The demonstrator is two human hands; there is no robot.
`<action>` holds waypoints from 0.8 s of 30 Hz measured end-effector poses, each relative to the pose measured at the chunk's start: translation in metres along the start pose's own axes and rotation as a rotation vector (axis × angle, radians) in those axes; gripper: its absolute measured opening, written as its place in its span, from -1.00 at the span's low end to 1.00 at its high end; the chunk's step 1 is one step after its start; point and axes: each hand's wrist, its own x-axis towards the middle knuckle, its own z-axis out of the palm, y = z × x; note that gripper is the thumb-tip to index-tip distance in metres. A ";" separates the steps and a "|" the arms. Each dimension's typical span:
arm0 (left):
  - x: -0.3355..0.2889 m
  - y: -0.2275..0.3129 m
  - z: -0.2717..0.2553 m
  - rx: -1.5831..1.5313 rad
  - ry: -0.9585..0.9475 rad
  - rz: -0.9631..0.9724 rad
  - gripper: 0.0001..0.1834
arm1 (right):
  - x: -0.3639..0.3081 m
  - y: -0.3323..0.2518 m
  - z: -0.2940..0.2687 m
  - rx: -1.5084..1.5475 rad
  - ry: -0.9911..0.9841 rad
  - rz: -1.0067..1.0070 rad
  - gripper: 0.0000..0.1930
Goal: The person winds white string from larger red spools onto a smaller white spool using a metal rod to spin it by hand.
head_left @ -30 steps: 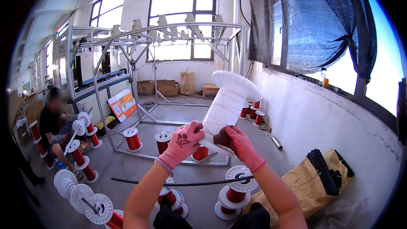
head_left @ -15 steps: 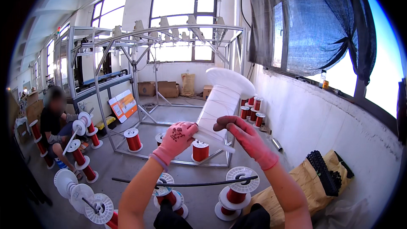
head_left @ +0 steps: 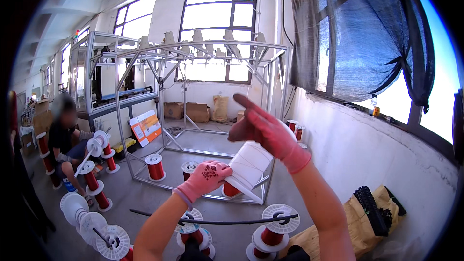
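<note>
I hold a large white cone-shaped spool (head_left: pixel 249 166) of white thread in front of me. My left hand (head_left: pixel 205 180), in a pink glove, grips its lower end from the left. My right hand (head_left: pixel 263 130), also in a pink glove, is raised over the cone's upper end with its fingers spread and one finger pointing up-left; it covers the top of the cone. Whether the palm touches the cone cannot be told.
A metal frame rack (head_left: pixel 212 63) stands ahead, with red-wound white-flanged spools (head_left: pixel 155 166) on the floor around it. A dark curved rod (head_left: pixel 212 221) crosses below my arms above more spools (head_left: pixel 273 229). A seated person (head_left: pixel 65 140) works at left. A tan bag (head_left: pixel 367 217) lies by the right wall.
The cone has dropped lower and tilted. My right hand has left its underside and lifted above its top with fingers open. My left hand moved right to the lower end.
</note>
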 end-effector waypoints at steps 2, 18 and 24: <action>-0.007 0.001 0.007 -0.023 -0.022 -0.068 -0.71 | -0.014 0.022 0.009 0.002 0.017 0.043 -0.41; -0.055 0.017 0.025 -0.515 0.436 -0.547 -0.74 | -0.143 0.128 -0.104 0.654 0.607 0.005 -0.67; -0.077 0.010 -0.021 -0.219 0.571 -0.150 -0.66 | -0.109 0.178 -0.174 0.429 0.361 0.550 -0.65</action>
